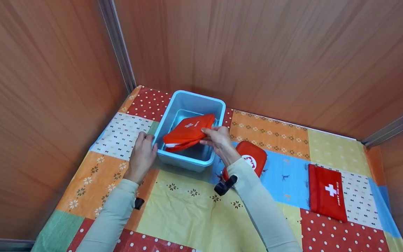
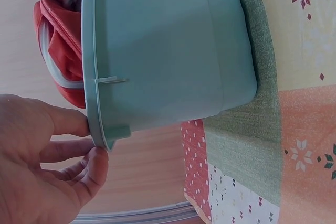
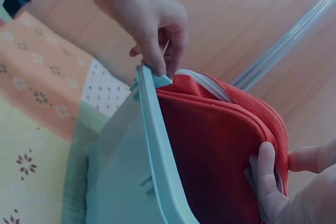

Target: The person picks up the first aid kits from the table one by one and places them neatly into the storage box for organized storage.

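A red first aid pouch with a white cross lies tilted within the mouth of a light blue plastic bin. My right hand pinches the pouch by its right edge, thumb on one face and fingers on the other, as the right wrist view shows. Along the pouch's side runs a pale zip band. At the bin's near left corner, my left hand grips the rim between thumb and fingers. The pouch's lower part is hidden by the bin wall in both wrist views.
A rounded red case with a white round emblem lies right of the bin, partly under my right forearm. Farther right is a flat red first aid pouch. Wood-grain panels border the patchwork cloth at the back and sides.
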A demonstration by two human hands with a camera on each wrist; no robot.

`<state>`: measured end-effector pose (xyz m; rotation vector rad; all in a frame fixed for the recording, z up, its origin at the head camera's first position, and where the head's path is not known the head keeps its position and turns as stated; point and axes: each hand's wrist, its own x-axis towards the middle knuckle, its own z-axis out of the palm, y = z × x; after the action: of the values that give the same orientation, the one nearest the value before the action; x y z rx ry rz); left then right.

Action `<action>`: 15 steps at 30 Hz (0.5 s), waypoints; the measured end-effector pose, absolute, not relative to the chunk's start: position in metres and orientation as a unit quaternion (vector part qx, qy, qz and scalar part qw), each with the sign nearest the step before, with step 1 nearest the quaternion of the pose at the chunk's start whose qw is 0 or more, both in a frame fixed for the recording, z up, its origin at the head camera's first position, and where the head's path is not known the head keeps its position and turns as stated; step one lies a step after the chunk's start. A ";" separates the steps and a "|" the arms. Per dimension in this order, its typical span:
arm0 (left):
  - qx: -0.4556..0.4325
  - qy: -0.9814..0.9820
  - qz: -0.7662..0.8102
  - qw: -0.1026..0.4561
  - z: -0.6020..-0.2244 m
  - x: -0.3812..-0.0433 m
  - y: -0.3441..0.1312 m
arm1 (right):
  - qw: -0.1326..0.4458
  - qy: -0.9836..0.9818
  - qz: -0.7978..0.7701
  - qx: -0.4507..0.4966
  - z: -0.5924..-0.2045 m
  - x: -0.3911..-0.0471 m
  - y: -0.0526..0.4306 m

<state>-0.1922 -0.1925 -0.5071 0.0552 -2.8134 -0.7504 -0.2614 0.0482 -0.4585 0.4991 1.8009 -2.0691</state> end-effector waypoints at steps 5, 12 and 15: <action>0.016 -0.957 -0.265 0.114 -0.507 -0.192 -0.193 | 0.180 0.648 -0.719 0.176 -0.461 -0.262 0.046; 0.013 -0.958 -0.258 0.122 -0.508 -0.192 -0.193 | 0.190 0.665 -0.703 0.166 -0.467 -0.261 0.045; 0.012 -0.956 -0.264 0.125 -0.509 -0.192 -0.193 | 0.196 0.668 -0.701 0.155 -0.467 -0.260 0.044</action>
<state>-0.1921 -0.1934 -0.5087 0.0351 -2.7860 -0.7698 -0.2602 0.0440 -0.4671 0.4338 1.8715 -1.9648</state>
